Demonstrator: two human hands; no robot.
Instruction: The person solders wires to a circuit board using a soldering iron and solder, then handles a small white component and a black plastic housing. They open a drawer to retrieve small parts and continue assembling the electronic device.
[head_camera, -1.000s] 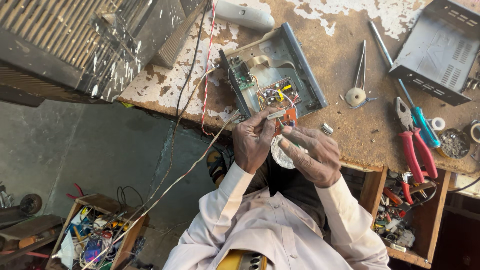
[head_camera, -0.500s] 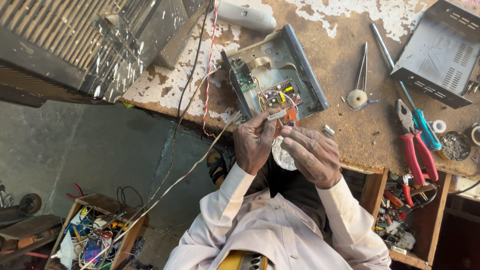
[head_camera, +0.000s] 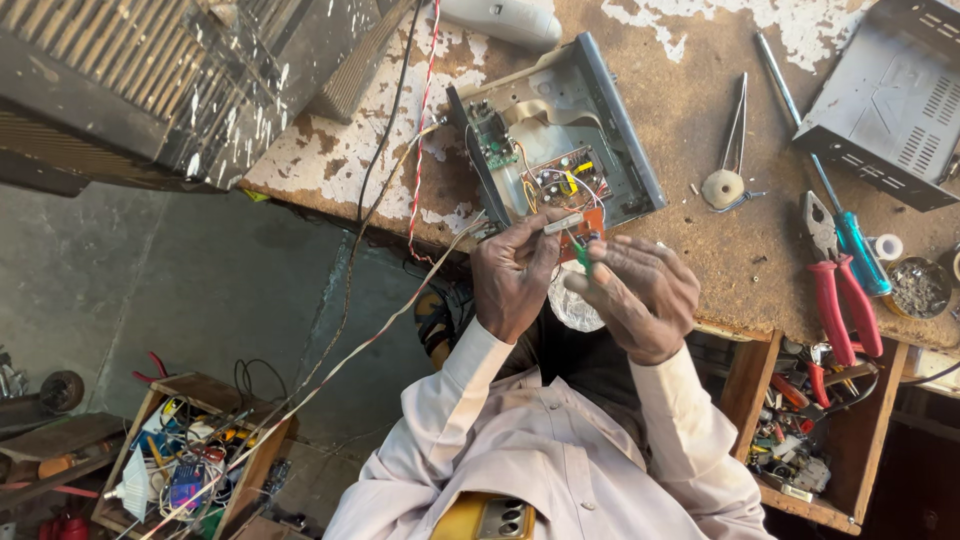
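Hands barely moved vs a sec ago: left hand (head_camera: 515, 285) still pinches small grey part (head_camera: 562, 223), right hand (head_camera: 640, 295) closed on green-handled tool (head_camera: 583, 253), both at frame centre by open chassis (head_camera: 560, 150) w/ circuit board (head_camera: 560, 185), so work's ongoing.

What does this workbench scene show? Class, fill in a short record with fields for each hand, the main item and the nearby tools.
Left hand: pinches a small pale part at the bench edge
Right hand: holds a green-handled tool
Main item: opened device case with circuit boards
Nearby tools: red-handled pliers, blue screwdriver, tweezers
Surface: worn wooden bench
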